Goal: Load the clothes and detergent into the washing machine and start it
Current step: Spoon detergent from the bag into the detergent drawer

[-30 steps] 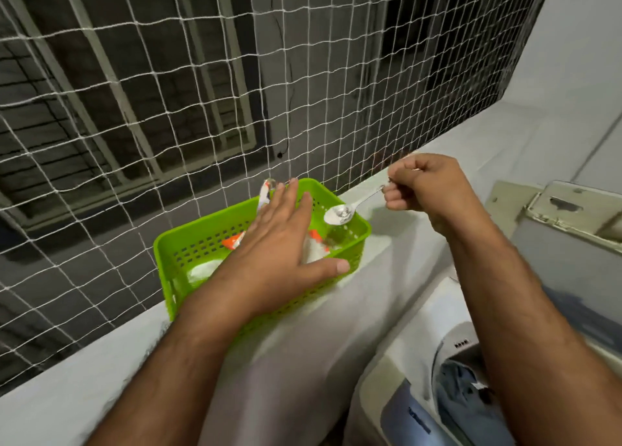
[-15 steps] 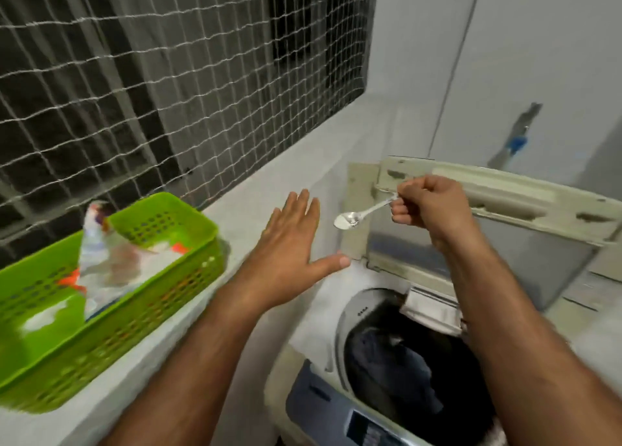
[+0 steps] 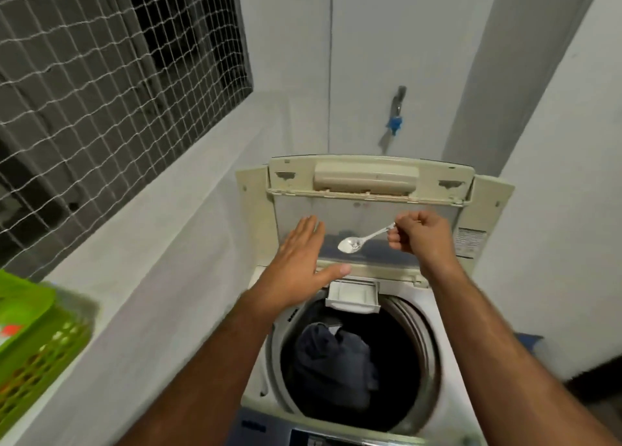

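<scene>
A top-loading washing machine (image 3: 417,297) stands open below me, its lid (image 3: 367,189) raised against the wall. Dark blue clothes (image 3: 333,364) lie in the drum. A small white detergent drawer (image 3: 353,295) sticks out at the drum's back rim. My right hand (image 3: 420,233) pinches the handle of a metal spoon (image 3: 351,243), whose bowl hangs above the drawer in front of the lid. My left hand (image 3: 299,260) hovers flat, fingers straight, just left of the spoon and holding nothing.
A green plastic basket (image 3: 30,344) with a detergent packet sits on the grey ledge (image 3: 151,277) at the left edge. A netted window (image 3: 101,75) runs above the ledge. A tap with a blue fitting (image 3: 395,115) is on the wall behind the machine.
The view has swung right from the basket to the washing machine. Both hands moved over the machine, the right one carrying the spoon; the left one left the basket.
</scene>
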`<state>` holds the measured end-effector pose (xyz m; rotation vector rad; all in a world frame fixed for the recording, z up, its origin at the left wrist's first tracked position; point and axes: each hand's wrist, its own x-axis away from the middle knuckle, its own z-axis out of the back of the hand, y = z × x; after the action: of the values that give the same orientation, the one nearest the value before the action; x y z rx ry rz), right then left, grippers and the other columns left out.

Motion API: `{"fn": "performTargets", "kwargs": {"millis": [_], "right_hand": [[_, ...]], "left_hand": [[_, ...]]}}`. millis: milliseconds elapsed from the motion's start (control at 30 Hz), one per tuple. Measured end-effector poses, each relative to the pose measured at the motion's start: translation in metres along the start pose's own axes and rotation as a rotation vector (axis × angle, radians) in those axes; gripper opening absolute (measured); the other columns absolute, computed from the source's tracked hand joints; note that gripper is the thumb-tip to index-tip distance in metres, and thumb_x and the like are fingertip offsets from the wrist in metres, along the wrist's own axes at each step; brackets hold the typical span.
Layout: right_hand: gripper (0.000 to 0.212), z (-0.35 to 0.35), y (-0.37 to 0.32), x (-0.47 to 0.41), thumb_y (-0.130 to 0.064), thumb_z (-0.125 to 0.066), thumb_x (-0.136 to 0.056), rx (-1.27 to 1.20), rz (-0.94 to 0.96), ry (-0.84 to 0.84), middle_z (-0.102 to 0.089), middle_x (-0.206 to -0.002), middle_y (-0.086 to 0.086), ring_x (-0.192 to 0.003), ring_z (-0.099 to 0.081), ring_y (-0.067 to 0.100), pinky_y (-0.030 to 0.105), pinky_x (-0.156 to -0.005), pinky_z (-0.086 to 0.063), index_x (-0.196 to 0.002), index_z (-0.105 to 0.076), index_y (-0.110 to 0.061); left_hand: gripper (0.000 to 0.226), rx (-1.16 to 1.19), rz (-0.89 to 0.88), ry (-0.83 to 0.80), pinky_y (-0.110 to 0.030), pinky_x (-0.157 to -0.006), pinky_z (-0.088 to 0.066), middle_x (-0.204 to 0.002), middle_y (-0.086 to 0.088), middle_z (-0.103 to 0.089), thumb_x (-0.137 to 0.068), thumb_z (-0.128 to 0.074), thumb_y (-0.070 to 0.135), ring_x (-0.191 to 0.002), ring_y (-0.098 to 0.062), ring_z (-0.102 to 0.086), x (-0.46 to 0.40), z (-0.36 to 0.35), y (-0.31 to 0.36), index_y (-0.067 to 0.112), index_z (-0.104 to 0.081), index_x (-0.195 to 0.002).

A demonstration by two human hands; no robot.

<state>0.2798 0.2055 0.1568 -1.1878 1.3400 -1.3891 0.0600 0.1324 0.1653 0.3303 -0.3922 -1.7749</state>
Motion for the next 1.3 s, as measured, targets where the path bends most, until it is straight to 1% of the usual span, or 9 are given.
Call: {"fn": "performTargets", "kwargs": {"millis": [233, 433, 667, 733, 800, 900, 1067, 1133, 1300], "right_hand": [[0.023, 0.018, 0.044, -0.009, 0.0, -0.056, -0.093, -0.006, -0.064, 0.141, -0.056, -0.066, 0.016, -0.05, -0.057, 0.019, 0.029, -0.048, -0.056, -0.071, -0.054, -0.007], [0.017, 0.02, 0.087, -0.015, 0.003, -0.055, -0.092, 0.004, -0.15, 0.242, -0.054, -0.064, 0.015, -0.046, -0.053, 0.018, 0.027, -0.042, -0.051, -0.076, -0.056, -0.004], [0.018, 0.015, 0.136, -0.027, -0.006, -0.06, -0.089, 0.251, -0.205, 0.295, -0.066, -0.063, 0.014, -0.059, -0.062, 0.028, 0.048, -0.068, -0.059, -0.072, -0.063, -0.007], [0.018, 0.011, 0.144, -0.029, -0.009, -0.06, -0.086, 0.338, -0.207, 0.299, -0.069, -0.062, 0.011, -0.059, -0.066, 0.028, 0.046, -0.068, -0.06, -0.069, -0.064, -0.008], [0.02, 0.005, 0.147, -0.028, -0.013, -0.062, -0.085, 0.426, -0.193, 0.301, -0.069, -0.062, 0.006, -0.058, -0.067, 0.023, 0.034, -0.064, -0.058, -0.065, -0.064, -0.011], [0.021, -0.007, 0.15, -0.027, -0.014, -0.062, -0.088, 0.529, -0.133, 0.265, -0.066, -0.062, 0.0, -0.055, -0.06, 0.012, 0.015, -0.056, -0.047, -0.068, -0.064, -0.014], [0.011, -0.021, 0.161, -0.019, -0.015, -0.064, -0.089, 0.713, 0.034, 0.079, -0.068, -0.072, -0.003, -0.067, -0.061, 0.014, 0.024, -0.067, -0.044, -0.08, -0.07, -0.013], [0.011, -0.025, 0.162, -0.013, -0.016, -0.064, -0.09, 0.772, 0.108, 0.004, -0.072, -0.077, -0.001, -0.07, -0.063, 0.014, 0.025, -0.069, -0.049, -0.087, -0.073, -0.011], [0.014, -0.025, 0.16, -0.005, -0.016, -0.064, -0.091, 0.866, 0.23, -0.037, -0.076, -0.088, 0.004, -0.077, -0.068, 0.019, 0.028, -0.077, -0.053, -0.095, -0.075, -0.009]], "left_hand": [[0.091, -0.007, -0.032, -0.141, -0.031, -0.116, 0.009, -0.159, 0.003, 0.017, -0.09, -0.042, 0.065, -0.146, -0.012, 0.016, -0.037, -0.042, -0.025, 0.018, 0.003, -0.154], [0.093, -0.004, -0.064, -0.219, -0.038, -0.121, -0.001, -0.162, -0.005, 0.01, -0.089, -0.046, 0.064, -0.148, -0.018, 0.011, -0.057, -0.081, -0.049, 0.014, -0.002, -0.154], [0.095, -0.039, -0.021, -0.367, -0.037, -0.121, -0.003, -0.162, -0.009, 0.009, -0.089, -0.044, 0.065, -0.149, -0.021, 0.008, -0.07, -0.121, -0.075, 0.01, -0.002, -0.154], [0.093, -0.049, -0.026, -0.375, -0.036, -0.12, -0.002, -0.162, -0.012, 0.007, -0.09, -0.045, 0.063, -0.149, -0.023, 0.005, -0.071, -0.129, -0.079, 0.008, -0.004, -0.153], [0.092, -0.059, -0.034, -0.371, -0.034, -0.119, -0.002, -0.161, -0.013, 0.004, -0.09, -0.047, 0.061, -0.149, -0.023, 0.004, -0.072, -0.137, -0.083, 0.007, -0.007, -0.153], [0.092, -0.078, -0.046, -0.374, -0.032, -0.118, -0.002, -0.162, -0.014, 0.001, -0.09, -0.045, 0.063, -0.149, -0.023, 0.001, -0.073, -0.148, -0.089, 0.007, -0.009, -0.153], [0.092, -0.102, -0.038, -0.345, -0.037, -0.118, -0.01, -0.16, -0.016, -0.01, -0.088, -0.045, 0.066, -0.148, -0.027, -0.011, -0.071, -0.164, -0.097, 0.006, -0.017, -0.151], [0.094, -0.094, -0.033, -0.349, -0.039, -0.118, -0.015, -0.159, -0.016, -0.015, -0.085, -0.046, 0.068, -0.146, -0.029, -0.015, -0.07, -0.168, -0.098, 0.005, -0.021, -0.15], [0.094, -0.09, -0.012, -0.362, -0.043, -0.117, -0.021, -0.156, -0.015, -0.022, -0.083, -0.043, 0.071, -0.143, -0.031, -0.021, -0.065, -0.171, -0.101, 0.007, -0.025, -0.148]]}}
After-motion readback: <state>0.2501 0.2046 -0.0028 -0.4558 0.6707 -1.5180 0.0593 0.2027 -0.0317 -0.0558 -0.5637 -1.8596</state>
